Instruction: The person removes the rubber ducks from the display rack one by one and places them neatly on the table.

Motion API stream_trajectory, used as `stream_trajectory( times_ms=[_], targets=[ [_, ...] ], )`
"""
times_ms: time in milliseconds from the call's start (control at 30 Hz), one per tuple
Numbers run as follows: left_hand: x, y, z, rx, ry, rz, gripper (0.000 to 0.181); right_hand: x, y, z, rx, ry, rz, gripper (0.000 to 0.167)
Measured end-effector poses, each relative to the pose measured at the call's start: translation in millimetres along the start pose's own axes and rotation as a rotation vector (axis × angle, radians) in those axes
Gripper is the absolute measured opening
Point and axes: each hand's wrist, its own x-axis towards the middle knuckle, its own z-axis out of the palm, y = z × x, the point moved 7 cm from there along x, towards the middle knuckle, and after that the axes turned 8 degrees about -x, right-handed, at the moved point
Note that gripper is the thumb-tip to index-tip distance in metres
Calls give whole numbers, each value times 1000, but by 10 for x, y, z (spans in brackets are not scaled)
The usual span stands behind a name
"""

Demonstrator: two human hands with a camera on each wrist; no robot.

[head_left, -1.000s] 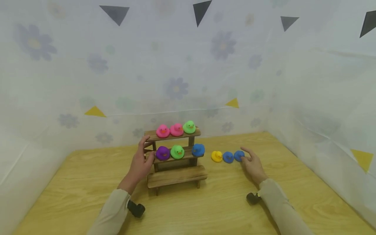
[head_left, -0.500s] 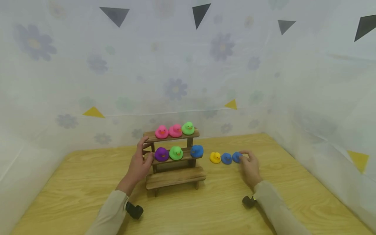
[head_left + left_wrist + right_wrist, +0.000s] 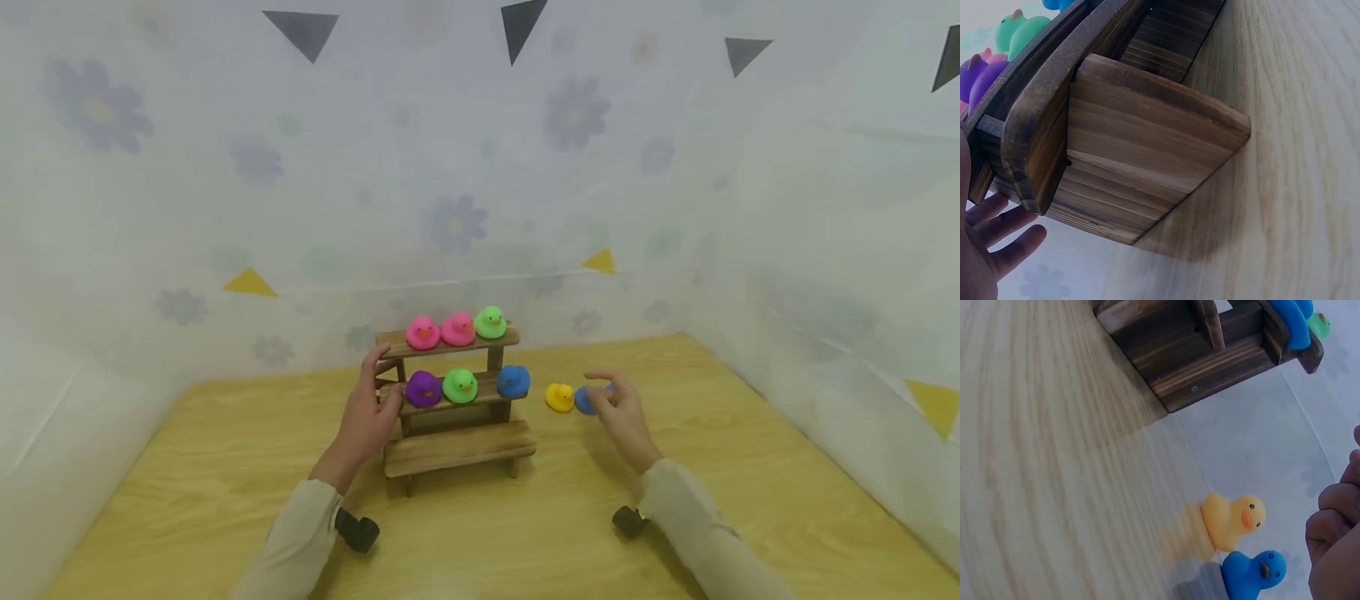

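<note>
A three-tier wooden display stand (image 3: 459, 450) stands on the table. My left hand (image 3: 367, 421) holds its left end, thumb at the middle tier and fingers reaching behind; several spread fingers (image 3: 1019, 250) show in the left wrist view. Two pink rubber ducks (image 3: 423, 333) and a green rubber duck (image 3: 491, 322) sit on the top tier. The middle tier bears a purple duck (image 3: 423, 389), a green duck (image 3: 461, 386) and a blue duck (image 3: 513, 381). My right hand (image 3: 624, 421) hovers by a blue duck (image 3: 1252, 575), thumb and index finger apart. A yellow duck (image 3: 559, 397) sits left of it.
Another blue duck (image 3: 611, 387) is mostly hidden behind my right hand. The stand's lowest tier is bare wood. A wood-grain table (image 3: 495, 542) lies beneath, with a flower-patterned white sheet (image 3: 450, 167) behind and at both sides.
My right hand has moved left from the rightmost blue duck to the middle blue duck of the table row. My left hand stays at the stand; the view has shifted slightly.
</note>
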Motion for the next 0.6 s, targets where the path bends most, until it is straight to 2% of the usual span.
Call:
stream_trajectory(
  times_ms=[167,367,467,600],
  targets=[
    [18,9,-13,11,1,4,59,-22,-230,204,-37,-64,-70,32],
    [-30,13,-73,10,23,6,60,-87,-633,475,-1,-168,-204,33],
    [-50,28,-73,12,29,21,60,-109,-790,516,-14,-178,-232,35],
    [-49,36,-56,10,24,14,60,-103,-896,534,-24,-163,-265,37]
  ],
)
